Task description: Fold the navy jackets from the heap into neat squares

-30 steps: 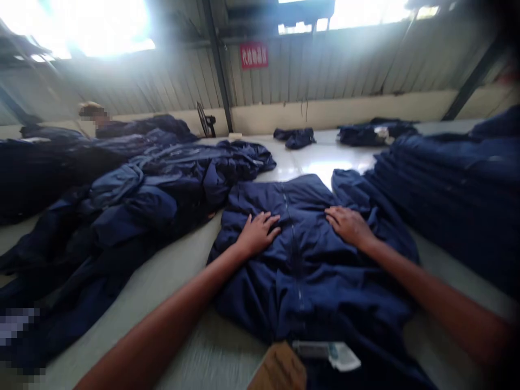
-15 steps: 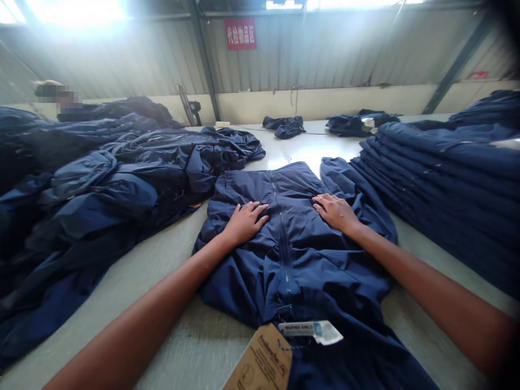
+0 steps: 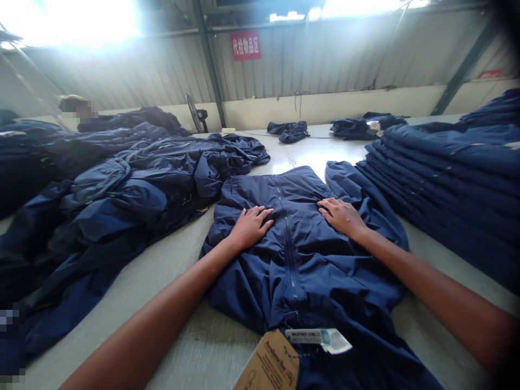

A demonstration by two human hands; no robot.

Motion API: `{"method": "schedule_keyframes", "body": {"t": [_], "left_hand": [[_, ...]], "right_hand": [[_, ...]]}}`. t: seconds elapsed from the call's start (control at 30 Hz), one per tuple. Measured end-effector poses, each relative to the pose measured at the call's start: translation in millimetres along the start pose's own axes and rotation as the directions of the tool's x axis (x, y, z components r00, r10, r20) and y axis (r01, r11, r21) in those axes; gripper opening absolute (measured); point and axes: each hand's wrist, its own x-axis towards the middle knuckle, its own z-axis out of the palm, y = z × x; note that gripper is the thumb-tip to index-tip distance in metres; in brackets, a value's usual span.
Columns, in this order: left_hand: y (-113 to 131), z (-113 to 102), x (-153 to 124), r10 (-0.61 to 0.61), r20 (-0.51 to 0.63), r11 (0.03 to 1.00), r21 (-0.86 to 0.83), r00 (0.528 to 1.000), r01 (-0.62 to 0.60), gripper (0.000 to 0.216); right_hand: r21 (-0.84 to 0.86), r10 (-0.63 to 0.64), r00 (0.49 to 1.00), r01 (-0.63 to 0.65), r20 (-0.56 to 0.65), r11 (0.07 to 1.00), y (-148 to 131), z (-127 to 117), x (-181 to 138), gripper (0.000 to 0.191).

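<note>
A navy blue jacket [image 3: 311, 271] lies front up before me, its zipper [image 3: 289, 244] running down the middle. My left hand [image 3: 251, 226] rests flat on the jacket left of the zipper, fingers spread. On the other side of the zipper, my right hand [image 3: 341, 216] lies on the fabric with its fingers stretched out. Neither hand grips anything. Close to me, a brown cardboard hang tag [image 3: 270, 363] and a white "Weather Shield" label [image 3: 317, 337] are attached near the collar end.
A loose heap of navy garments [image 3: 122, 189] covers the table's left side. At right stands a stack of folded garments [image 3: 447, 184]. Small dark bundles [image 3: 288, 131] lie at the far edge of the table [image 3: 170, 281]. A person [image 3: 77, 108] and a fan [image 3: 196, 114] are beyond the heap.
The camera view has shifted slightly, so everything sits a little further right and lower. Both hands stay in the same places on the jacket.
</note>
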Motion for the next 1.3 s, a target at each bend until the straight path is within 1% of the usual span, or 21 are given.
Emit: {"method": "schedule_keyframes", "body": {"t": [0.13,0.2,0.3,0.37,0.43,0.5,0.57,0.6,0.67,0.7,0.77,0.8,0.83,0.87,0.93,1.0,1.07,1.13,1.2,1.23,1.3], "left_hand": [[6,1,-4,-0.002,-0.018,1.000,-0.011,1.000,0.002,0.052],[9,-7,-6,-0.029,-0.099,1.000,0.009,0.995,0.030,0.044],[6,-37,-10,-0.125,-0.290,0.981,0.107,0.949,0.162,0.037],[-4,-65,-12,-0.234,-0.329,0.940,0.162,0.915,0.299,0.039],[-18,-90,-18,-0.384,-0.254,0.880,0.189,0.888,0.435,0.042],[-32,-104,-28,-0.507,-0.123,0.823,0.225,0.853,0.521,0.046],[-43,-103,-44,-0.565,-0.021,0.792,0.267,0.825,0.549,0.053],[-47,-99,-53,-0.577,0.003,0.786,0.274,0.816,0.555,0.056],[-53,-87,-68,-0.593,0.001,0.785,0.222,0.805,0.578,0.057],[-54,-83,-74,-0.586,-0.015,0.800,0.150,0.810,0.581,0.055],[-54,-78,-80,-0.512,-0.060,0.858,-0.088,0.857,0.507,0.050],[-51,-79,-81,-0.449,-0.085,0.876,-0.238,0.889,0.420,0.050],[-47,-82,-81,-0.381,-0.106,0.865,-0.392,0.919,0.313,0.051],[-40,-86,-81,-0.311,-0.109,0.819,-0.535,0.944,0.208,0.054],[-19,-93,-84,-0.171,-0.036,0.649,-0.756,0.985,0.085,0.060],[5,-97,-88,-0.008,0.072,0.483,-0.873,0.997,0.067,0.061],[25,-92,-93,0.087,0.102,0.400,-0.915,0.991,0.059,0.057],[34,-81,-93,0.044,0.063,0.366,-0.930,0.997,0.043,0.053],[29,-69,-89,-0.095,-0.021,0.369,-0.929,0.995,0.016,0.044],[22,-63,-87,-0.172,-0.078,0.406,-0.914,0.982,-0.001,0.038],[2,-54,-82,-0.268,-0.200,0.571,-0.821,0.942,-0.011,0.029]], "right_hand": [[-0.008,-0.010,1.000,0.010,-0.007,1.000,2,3,0,0.043],[-0.007,-0.019,1.000,0.019,-0.009,1.000,2,4,0,0.043],[-0.002,-0.022,1.000,0.022,-0.017,1.000,2,4,0,0.044],[-0.002,-0.021,0.999,0.021,-0.024,1.000,2,5,1,0.044],[-0.004,-0.021,0.999,0.021,-0.031,1.000,2,6,1,0.043],[0.000,-0.022,0.999,0.022,-0.034,1.000,1,7,0,0.042],[0.009,-0.023,0.999,0.023,-0.043,1.000,-1,7,-1,0.043],[0.009,-0.021,0.998,0.022,-0.061,1.000,-2,6,-2,0.043],[-0.004,-0.013,0.989,0.013,-0.147,1.000,-8,-4,-3,0.041],[-0.013,-0.014,0.978,0.012,-0.208,1.000,-14,-12,-3,0.040],[-0.011,-0.041,0.951,0.040,-0.307,0.999,-31,-36,-2,0.039],[0.014,-0.063,0.944,0.072,-0.323,0.997,-44,-50,-2,0.039],[0.058,-0.091,0.946,0.115,-0.310,0.992,-58,-63,-2,0.039],[0.122,-0.124,0.954,0.162,-0.272,0.979,-73,-74,-2,0.039],[0.255,-0.220,0.961,0.258,-0.170,0.932,-105,-86,-5,0.047],[0.304,-0.345,0.932,0.364,-0.115,0.881,-130,-82,-10,0.061],[0.276,-0.436,0.895,0.444,-0.093,0.852,-144,-65,-16,0.063],[0.235,-0.466,0.882,0.470,-0.074,0.851,-148,-45,-21,0.054],[0.222,-0.463,0.883,0.467,-0.072,0.856,-146,-30,-24,0.042],[0.224,-0.458,0.886,0.462,-0.077,0.858,-144,-26,-24,0.038],[0.237,-0.445,0.891,0.452,-0.085,0.860,-141,-22,-25,0.037]]}}
